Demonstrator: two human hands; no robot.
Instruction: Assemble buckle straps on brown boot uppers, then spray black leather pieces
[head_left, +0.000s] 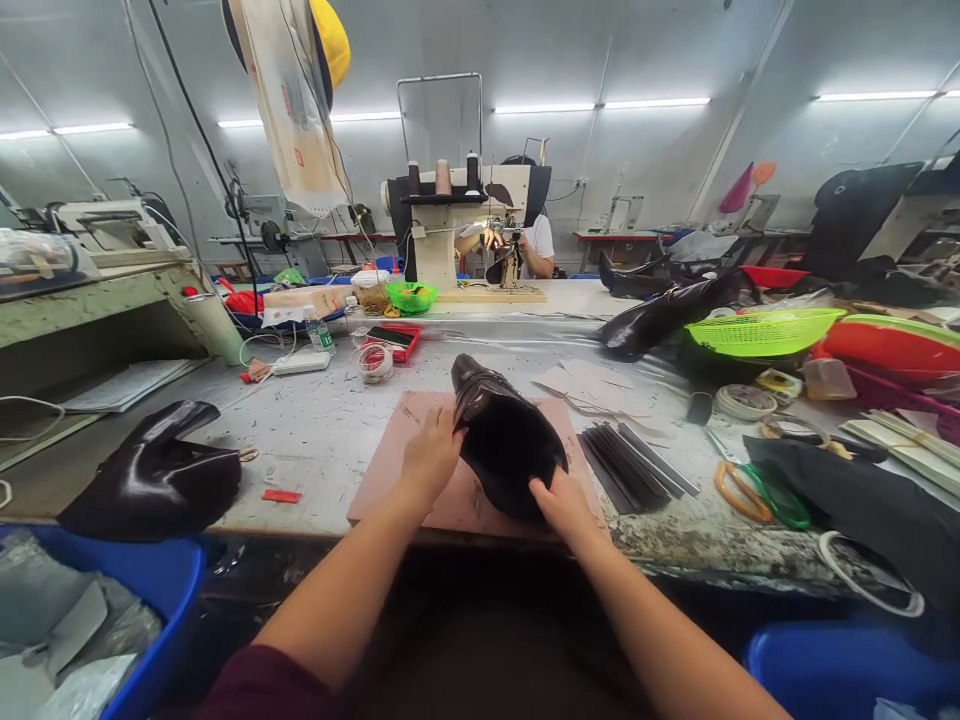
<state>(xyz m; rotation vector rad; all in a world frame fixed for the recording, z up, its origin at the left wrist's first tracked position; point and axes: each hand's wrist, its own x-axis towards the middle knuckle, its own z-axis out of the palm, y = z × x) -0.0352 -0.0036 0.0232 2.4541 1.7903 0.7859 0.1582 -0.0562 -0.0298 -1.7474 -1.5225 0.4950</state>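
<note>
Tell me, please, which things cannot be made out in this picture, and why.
All in the head view:
- Deep inside of the dark brown leather boot: lost in black shadow.
- Full finger grip of the left hand and right hand: partly hidden by leather and the hands themselves.
- Person in white shirt: mostly behind the cream sewing machine.
- Blue plastic bin, lower right: cut off by bottom edge.

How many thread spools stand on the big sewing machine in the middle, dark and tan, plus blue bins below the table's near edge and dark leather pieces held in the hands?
Dark spools: 2
Tan spool: 1
Blue bins: 2
Held leather piece: 1
Total: 6
</note>
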